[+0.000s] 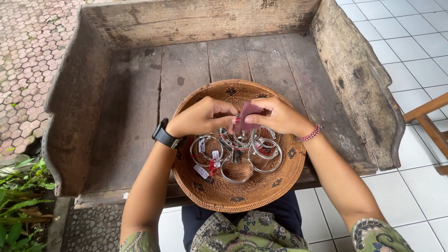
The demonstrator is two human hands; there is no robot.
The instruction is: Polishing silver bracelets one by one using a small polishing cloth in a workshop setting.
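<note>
A weathered wooden bench (196, 65) with raised sides fills the view. On its near edge sits a round woven basket (261, 191) holding silver bangles (238, 156) with small tags. Above the basket, the left hand (200, 117) and right hand (279, 116) meet, fingers pinched together on a small dusky-pink cloth (246, 116) held between them.

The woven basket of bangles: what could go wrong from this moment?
The woven basket overhangs the wooden bench edge toward the lap, so a nudge might tip it. The silver bangles lie tangled with tags, so lifting one might drag others. Both hands pinch the reddish cloth; neither steadies the basket.
</note>
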